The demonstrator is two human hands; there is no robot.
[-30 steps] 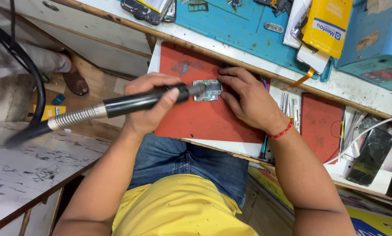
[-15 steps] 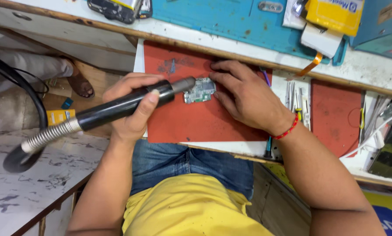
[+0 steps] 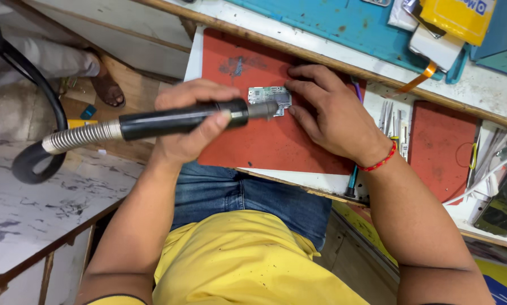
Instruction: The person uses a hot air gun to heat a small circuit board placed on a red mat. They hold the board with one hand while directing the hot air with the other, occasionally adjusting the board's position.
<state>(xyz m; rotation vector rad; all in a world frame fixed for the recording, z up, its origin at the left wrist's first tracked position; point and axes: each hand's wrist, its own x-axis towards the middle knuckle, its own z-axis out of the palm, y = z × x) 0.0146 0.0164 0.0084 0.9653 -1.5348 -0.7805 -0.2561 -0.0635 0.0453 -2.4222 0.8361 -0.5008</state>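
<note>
Red work mat supports the small circuit board. Your left hand grips the black rotary handpiece, tip meeting the board. Your right hand lies just right of the board, fingertips pinning its edge.

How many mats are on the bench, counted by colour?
Red mats: 2, one under the circuit board that the left hand grinds and the right hand steadies, one further right.
Blue mats: 1.
Total: 3.

Circuit board on mat
</note>
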